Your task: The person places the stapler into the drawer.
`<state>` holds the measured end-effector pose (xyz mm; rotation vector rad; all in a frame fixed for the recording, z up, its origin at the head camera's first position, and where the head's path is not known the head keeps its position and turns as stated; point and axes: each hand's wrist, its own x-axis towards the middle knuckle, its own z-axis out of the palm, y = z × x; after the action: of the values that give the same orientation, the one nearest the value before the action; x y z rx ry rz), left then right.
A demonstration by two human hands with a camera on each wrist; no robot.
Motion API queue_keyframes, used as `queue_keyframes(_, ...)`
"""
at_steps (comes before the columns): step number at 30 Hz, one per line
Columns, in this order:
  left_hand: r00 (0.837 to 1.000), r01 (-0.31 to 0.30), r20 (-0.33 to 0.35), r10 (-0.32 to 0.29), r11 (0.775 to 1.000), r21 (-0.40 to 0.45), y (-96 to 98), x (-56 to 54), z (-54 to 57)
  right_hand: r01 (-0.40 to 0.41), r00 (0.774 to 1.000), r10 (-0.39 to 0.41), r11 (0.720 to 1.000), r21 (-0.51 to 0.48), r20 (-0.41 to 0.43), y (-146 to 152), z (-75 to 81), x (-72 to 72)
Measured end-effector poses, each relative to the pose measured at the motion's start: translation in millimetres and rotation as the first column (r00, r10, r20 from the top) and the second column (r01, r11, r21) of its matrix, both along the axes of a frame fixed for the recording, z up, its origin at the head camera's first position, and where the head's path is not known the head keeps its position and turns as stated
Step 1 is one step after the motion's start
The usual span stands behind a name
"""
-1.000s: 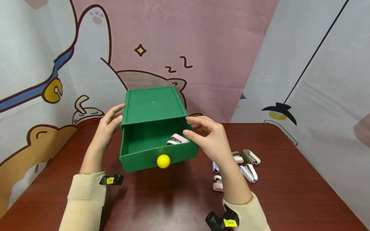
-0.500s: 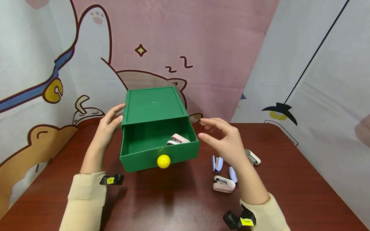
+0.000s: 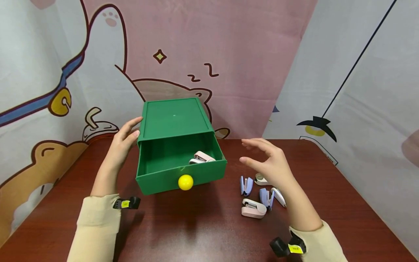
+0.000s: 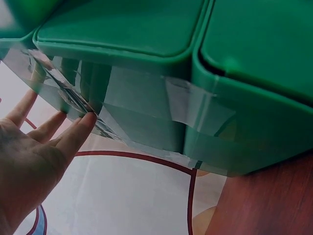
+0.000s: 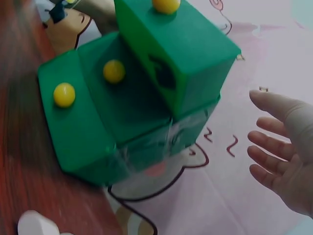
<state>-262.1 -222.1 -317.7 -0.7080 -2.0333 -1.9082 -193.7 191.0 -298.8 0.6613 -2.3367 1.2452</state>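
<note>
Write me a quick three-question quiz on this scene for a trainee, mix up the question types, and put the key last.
1. True or false: the right hand holds nothing.
2. What colour is the knob on the open drawer? A red, B yellow, C black.
3. Fill in: in the head view, the pale pink stapler on the table lies to the ___ of the green cabinet.

Key: 1 true; 2 B; 3 right.

Head view evenly bright, soft glare on the table (image 3: 209, 238), shadow beneath the drawer (image 3: 168, 179); wrist views dimmer, the right one noticeably blurred
</note>
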Motion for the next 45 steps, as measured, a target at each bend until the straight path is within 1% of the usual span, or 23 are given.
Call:
queue_keyframes(6,1.0,0.002,-0.001,-0.002,1.0,0.001,-0.3,-0.6,-0.1,0.0,1.0,-0.001,0.998,0.066,0.011,17.8,-13.4,-7.1)
queue_keyframes(11,1.0,-0.003,-0.001,0.003,1.0,-0.019,-0.5,0.1,0.0,-0.021,1.0,0.021,0.994,0.109,0.006,32.5,-26.1,-14.7)
queue_keyframes(13,1.0,-0.007,0.0,0.007,1.0,-0.027,-0.6,0.2,0.0,-0.031,0.999,0.029,0.992,0.12,0.018,38.6,-30.8,-17.4)
queue_keyframes(18,1.0,-0.005,0.008,0.005,1.0,-0.03,-0.5,-0.8,-0.8,-0.036,0.995,0.022,0.988,0.15,0.096,54.0,-43.1,-20.9)
queue_keyframes(25,1.0,0.013,0.004,-0.013,1.0,-0.003,0.0,-1.8,-2.5,-0.031,0.985,-0.006,0.979,0.203,0.175,73.5,-62.9,-29.1)
queue_keyframes(30,1.0,0.016,0.001,-0.016,1.0,0.008,-0.1,-1.8,-2.7,-0.039,0.971,-0.012,0.977,0.208,0.239,82.5,-75.0,-36.1)
queue_keyframes(33,1.0,0.014,0.001,-0.014,1.0,0.0,-0.3,-1.3,-1.9,-0.058,0.961,0.003,0.979,0.193,0.277,87.0,-81.9,-39.7)
queue_keyframes(38,1.0,0.016,0.004,-0.016,1.0,0.003,0.0,-1.5,-1.5,-0.087,0.951,0.029,0.98,0.179,0.307,95.8,-94.4,-45.4)
queue_keyframes(45,1.0,0.011,0.01,-0.011,1.0,0.001,-0.2,-1.3,-1.1,-0.114,0.937,0.04,0.974,0.197,0.346,105.5,-108.9,-51.4)
